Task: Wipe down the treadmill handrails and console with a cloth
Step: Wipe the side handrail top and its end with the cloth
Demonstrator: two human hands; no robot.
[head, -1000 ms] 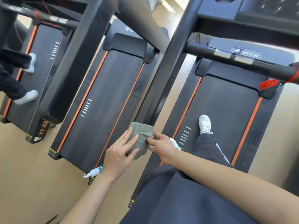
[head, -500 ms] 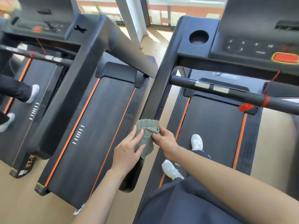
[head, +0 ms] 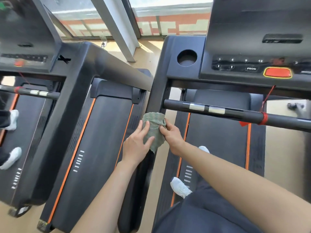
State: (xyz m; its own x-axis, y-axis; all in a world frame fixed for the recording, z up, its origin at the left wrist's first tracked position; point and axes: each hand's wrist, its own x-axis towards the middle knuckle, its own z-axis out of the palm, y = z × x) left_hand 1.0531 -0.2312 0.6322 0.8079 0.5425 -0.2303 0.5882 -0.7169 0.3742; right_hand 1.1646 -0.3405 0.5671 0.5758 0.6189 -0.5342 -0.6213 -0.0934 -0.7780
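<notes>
Both hands press a grey-green cloth (head: 154, 130) around the left side handrail (head: 152, 108) of the treadmill the person stands on, at the centre of the view. The left hand (head: 135, 146) lies flat against the cloth from its eight o'clock side, fingers (head: 145, 127) spread and laid over the fabric rather than curled shut; the right hand (head: 172, 136) meets it from four o'clock, thumb and fingertips pinching the cloth's right edge against the rail. The cloth wraps the rail just below the point where the horizontal front bar (head: 235, 113) joins it, and a loose corner hangs down toward six o'clock. That bar runs off toward three o'clock, carrying two pale tape bands and a red safety cord (head: 263, 117) tied round it. The console (head: 252, 66) sits at one o'clock, with numbered buttons, a PROG key, an orange stop button (head: 277, 72) and a round cup holder (head: 187, 58) at its left end. Two white trainers show on the belt (head: 218, 140) at five o'clock. A neighbouring treadmill (head: 94, 140) with orange trim fills nine o'clock, and beyond it, at the far left edge, another person's white shoes (head: 11, 157) stand on a third machine.
</notes>
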